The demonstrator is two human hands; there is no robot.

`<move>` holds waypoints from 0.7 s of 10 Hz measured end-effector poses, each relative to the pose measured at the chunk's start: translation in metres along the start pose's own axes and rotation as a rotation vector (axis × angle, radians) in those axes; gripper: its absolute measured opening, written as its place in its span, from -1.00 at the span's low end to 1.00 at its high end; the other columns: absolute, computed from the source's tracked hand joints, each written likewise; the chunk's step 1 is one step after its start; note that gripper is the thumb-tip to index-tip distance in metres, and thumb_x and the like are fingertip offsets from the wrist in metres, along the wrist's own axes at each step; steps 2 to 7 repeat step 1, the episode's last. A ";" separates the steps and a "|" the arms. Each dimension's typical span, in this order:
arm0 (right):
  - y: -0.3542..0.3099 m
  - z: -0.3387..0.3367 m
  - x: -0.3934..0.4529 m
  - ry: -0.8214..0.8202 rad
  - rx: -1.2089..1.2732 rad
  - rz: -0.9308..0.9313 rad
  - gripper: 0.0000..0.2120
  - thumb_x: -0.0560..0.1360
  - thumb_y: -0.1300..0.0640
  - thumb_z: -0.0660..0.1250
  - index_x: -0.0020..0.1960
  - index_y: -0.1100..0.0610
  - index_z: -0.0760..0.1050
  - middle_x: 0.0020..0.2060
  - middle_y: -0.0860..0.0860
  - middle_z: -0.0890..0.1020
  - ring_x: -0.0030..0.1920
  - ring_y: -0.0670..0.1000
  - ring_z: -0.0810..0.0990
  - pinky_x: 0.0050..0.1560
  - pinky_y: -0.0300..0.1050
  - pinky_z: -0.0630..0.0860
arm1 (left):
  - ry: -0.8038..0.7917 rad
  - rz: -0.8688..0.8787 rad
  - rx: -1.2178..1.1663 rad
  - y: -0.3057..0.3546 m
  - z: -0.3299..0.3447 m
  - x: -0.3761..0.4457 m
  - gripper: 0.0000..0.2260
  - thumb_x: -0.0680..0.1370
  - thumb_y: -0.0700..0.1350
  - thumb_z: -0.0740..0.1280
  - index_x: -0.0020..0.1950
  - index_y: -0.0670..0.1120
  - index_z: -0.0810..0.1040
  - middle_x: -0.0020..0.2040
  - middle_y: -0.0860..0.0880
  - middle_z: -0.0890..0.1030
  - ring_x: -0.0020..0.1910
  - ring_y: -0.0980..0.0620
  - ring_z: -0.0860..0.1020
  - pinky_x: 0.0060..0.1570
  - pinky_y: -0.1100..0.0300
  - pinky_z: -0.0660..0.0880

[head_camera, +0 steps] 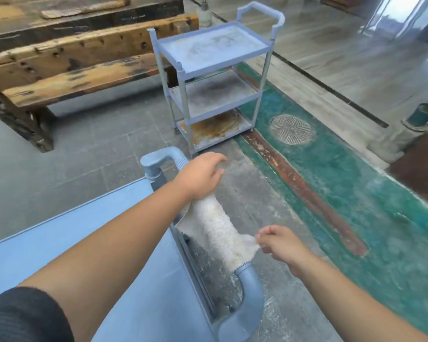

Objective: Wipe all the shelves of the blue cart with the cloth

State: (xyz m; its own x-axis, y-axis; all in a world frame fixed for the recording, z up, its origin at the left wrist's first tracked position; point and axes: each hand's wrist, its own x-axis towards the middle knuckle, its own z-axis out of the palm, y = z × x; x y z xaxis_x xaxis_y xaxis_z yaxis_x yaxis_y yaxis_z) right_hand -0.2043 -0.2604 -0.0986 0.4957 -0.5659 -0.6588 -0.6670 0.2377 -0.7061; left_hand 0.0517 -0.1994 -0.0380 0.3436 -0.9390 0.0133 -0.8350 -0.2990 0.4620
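A fluffy white cloth with yellowish stains hangs over the handle of the near blue cart, whose clean top shelf fills the lower left. My left hand rests on the cloth's upper end at the handle bar. My right hand pinches the cloth's lower right corner. A second blue cart with three shelves stands further off; its top shelf is dusty, the middle one grey and smudged, the bottom one rust-stained.
A worn wooden bench stands at the left beside the far cart. A green floor strip with a round carved medallion runs along the right. A green pot on a stone base sits at far right.
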 end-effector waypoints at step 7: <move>-0.012 0.010 0.004 0.043 -0.158 -0.128 -0.65 0.55 0.00 0.37 0.29 0.08 0.46 0.19 -0.02 0.54 0.18 -0.03 0.51 0.18 -0.11 0.40 | 0.124 -0.076 -0.016 -0.021 -0.011 -0.041 -0.57 0.59 0.03 0.26 0.43 -0.07 0.37 0.44 -0.06 0.41 0.43 -0.06 0.34 0.38 -0.07 0.30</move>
